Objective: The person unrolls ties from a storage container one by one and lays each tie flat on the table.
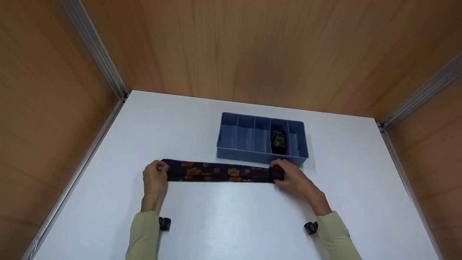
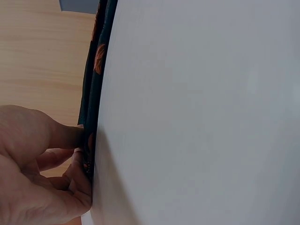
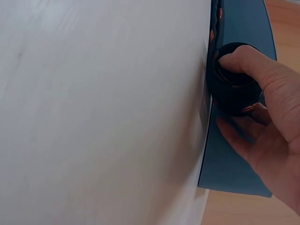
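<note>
A dark necktie (image 1: pixel 216 172) with orange flowers lies folded lengthwise across the white table. Its right end is wound into a roll (image 3: pixel 233 101), seen end-on in the right wrist view. My right hand (image 1: pixel 295 180) grips this roll, the thumb at its open centre and the fingers beneath, just in front of the blue box. At the other end, my left hand (image 1: pixel 154 180) pinches the flat tip between thumb and fingers. The stretch between both hands lies straight.
A blue box (image 1: pixel 249 154) with several compartments stands behind the tie's right half. A dark, gold-patterned rolled bundle (image 1: pixel 278 141) sits in its second compartment from the right. Wooden panels (image 1: pixel 231 54) wall the table at the back and sides.
</note>
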`<state>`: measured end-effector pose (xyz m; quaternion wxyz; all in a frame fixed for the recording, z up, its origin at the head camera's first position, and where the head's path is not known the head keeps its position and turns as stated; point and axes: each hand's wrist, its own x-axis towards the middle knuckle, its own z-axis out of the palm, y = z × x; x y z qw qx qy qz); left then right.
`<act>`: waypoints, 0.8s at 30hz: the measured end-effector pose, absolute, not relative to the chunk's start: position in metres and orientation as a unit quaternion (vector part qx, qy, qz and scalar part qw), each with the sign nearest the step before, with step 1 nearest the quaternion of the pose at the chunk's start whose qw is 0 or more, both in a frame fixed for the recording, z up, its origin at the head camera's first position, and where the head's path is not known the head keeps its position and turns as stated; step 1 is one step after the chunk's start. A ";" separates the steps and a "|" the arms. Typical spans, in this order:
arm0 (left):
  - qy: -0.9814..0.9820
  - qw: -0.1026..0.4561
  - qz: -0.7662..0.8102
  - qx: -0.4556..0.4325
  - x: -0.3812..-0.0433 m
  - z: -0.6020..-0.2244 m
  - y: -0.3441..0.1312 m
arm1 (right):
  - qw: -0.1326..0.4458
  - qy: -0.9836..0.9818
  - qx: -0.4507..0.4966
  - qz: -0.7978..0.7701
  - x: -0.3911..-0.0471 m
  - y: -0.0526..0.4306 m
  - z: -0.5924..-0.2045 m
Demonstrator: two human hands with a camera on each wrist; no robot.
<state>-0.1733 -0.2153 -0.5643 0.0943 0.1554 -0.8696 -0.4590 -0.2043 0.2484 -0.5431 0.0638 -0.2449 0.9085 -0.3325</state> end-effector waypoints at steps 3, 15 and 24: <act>-0.870 0.094 -0.458 0.154 -0.174 -0.565 -0.215 | 0.064 0.909 -0.244 -0.333 -0.204 0.250 -0.543; -0.875 0.091 -0.452 0.149 -0.174 -0.565 -0.217 | 0.056 0.913 -0.242 -0.322 -0.202 0.260 -0.543; -0.873 0.092 -0.456 0.148 -0.174 -0.565 -0.216 | 0.060 0.920 -0.232 -0.311 -0.201 0.266 -0.540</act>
